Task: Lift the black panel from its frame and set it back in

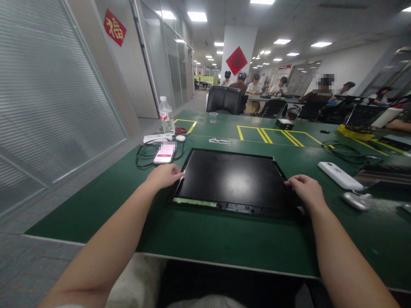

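A black flat screen panel (231,179) lies face up on the green table (205,244) in front of me, with a strip of circuit board showing along its near edge. My left hand (164,175) is closed on the panel's left edge, fingers curled at the rim. At the right edge, my right hand (305,189) grips the panel the same way, fingers bent over the rim.
Left of the panel lie a phone (164,153), a white device with a black cable (157,138), a water bottle (166,115) and red scissors. On the right are a white device (340,175) and a grey tool (355,201). Office chairs and seated people are beyond.
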`<state>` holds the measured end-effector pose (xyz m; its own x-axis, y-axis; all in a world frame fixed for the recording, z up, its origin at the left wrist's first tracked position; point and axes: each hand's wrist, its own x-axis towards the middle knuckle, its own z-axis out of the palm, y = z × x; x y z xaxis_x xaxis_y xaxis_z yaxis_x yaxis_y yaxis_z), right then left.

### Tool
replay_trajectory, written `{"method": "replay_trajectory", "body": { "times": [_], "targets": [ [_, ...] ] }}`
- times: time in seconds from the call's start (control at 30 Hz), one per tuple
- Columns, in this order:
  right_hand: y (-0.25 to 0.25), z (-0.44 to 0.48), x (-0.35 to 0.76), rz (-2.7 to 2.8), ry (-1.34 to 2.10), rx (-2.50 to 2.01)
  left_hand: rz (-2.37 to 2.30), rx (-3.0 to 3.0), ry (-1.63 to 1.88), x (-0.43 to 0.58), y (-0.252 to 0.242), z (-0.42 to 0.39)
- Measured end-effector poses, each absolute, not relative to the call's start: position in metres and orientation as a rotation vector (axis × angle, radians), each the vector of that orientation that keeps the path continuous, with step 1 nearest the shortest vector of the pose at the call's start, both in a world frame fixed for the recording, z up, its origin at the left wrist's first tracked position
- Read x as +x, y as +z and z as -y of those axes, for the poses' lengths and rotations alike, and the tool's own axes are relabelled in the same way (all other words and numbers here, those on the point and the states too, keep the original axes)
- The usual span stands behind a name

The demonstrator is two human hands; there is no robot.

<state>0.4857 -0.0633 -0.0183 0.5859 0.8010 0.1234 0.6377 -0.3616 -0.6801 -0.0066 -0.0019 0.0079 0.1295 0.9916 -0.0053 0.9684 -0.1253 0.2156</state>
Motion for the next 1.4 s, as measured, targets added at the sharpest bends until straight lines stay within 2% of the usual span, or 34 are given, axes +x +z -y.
{"method": "replay_trajectory", "body": {
  "times": [0.5, 1.4],
  "targets": [
    [-0.034, 0.054, 0.506, 1.257, 0.164, -2.413, -2.011, 2.263, -0.081, 0.007, 0.008, 0.006],
    [-0.037, 0.053, 0.502, 1.408, 0.092, -2.501, -2.063, 2.238, -0.129, 0.013, 0.005, 0.006]
  ]
}}
